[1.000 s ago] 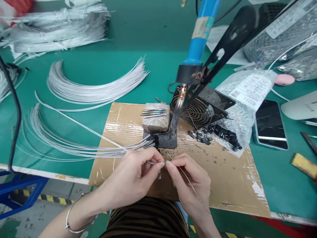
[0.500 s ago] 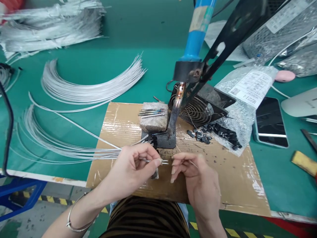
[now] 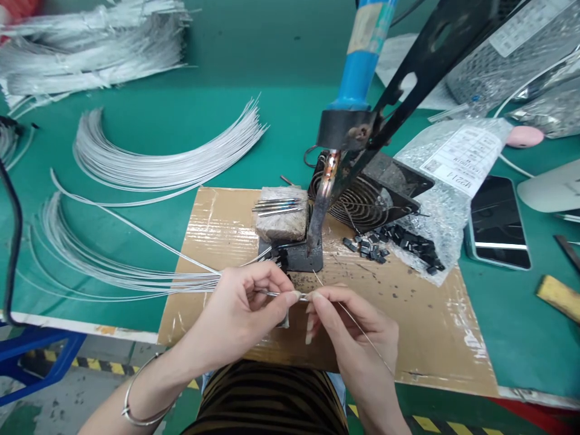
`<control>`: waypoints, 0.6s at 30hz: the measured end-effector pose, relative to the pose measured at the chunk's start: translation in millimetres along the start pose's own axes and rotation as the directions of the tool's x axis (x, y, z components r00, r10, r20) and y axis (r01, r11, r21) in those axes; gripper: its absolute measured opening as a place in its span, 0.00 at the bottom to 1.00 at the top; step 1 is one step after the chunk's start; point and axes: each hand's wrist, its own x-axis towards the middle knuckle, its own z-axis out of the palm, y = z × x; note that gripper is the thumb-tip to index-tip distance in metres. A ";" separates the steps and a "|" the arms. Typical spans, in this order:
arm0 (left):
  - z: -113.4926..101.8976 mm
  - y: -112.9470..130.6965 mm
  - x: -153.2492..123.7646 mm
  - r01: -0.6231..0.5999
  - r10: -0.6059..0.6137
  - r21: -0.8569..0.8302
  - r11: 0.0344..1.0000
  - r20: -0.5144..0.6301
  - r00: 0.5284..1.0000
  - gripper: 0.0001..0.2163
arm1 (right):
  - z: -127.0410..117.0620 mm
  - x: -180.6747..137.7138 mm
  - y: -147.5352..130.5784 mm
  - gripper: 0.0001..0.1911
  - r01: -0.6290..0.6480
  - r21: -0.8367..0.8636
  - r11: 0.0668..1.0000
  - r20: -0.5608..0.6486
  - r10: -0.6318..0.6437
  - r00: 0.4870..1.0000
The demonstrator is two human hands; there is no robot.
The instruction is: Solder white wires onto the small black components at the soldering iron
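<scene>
My left hand (image 3: 247, 314) is closed, its thumb and fingertips pinching white wires (image 3: 194, 281) near their ends. Their lengths trail left across the cardboard. Fingertip to fingertip with it, my right hand (image 3: 362, 338) closes thumb and forefinger on the wires' bare tips. A thin strand of solder wire (image 3: 362, 332) passes across the right hand, its free end pointing up beyond the fingers. Just above the hands, a soldering iron (image 3: 360, 72) with a blue handle hangs in a black bracket, its dark tip pointing down over a small black plate (image 3: 301, 260).
Metal rods lie on a wrapped block (image 3: 281, 223) behind the hands. Right of it stand a black fan (image 3: 362, 199), small black connectors (image 3: 371, 249) and a plastic bag (image 3: 444, 205). A phone (image 3: 498, 223) lies further right. Another white wire bundle (image 3: 167, 157) rests at back left.
My right hand has moved left and its spread fingers have closed on the wire tips at my left fingertips. The thin strand now shows more plainly. My left hand stays nearly still.
</scene>
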 end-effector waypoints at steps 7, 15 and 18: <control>0.0 -0.3 0.5 0.009 -0.010 -0.007 1.000 -0.026 1.000 0.08 | -0.9 4.1 9.0 0.08 -0.015 0.190 0.982 -0.009 0.017 1.000; 1.9 -1.6 -2.6 -0.051 0.052 -0.084 0.995 0.003 0.999 0.07 | 9.2 -0.9 9.0 0.05 -0.091 0.284 0.954 0.074 0.073 0.995; 2.8 -4.0 -4.9 -0.075 0.075 0.013 0.997 -0.034 0.997 0.07 | 9.7 -1.7 9.8 0.05 -0.108 0.302 0.947 0.075 0.089 0.993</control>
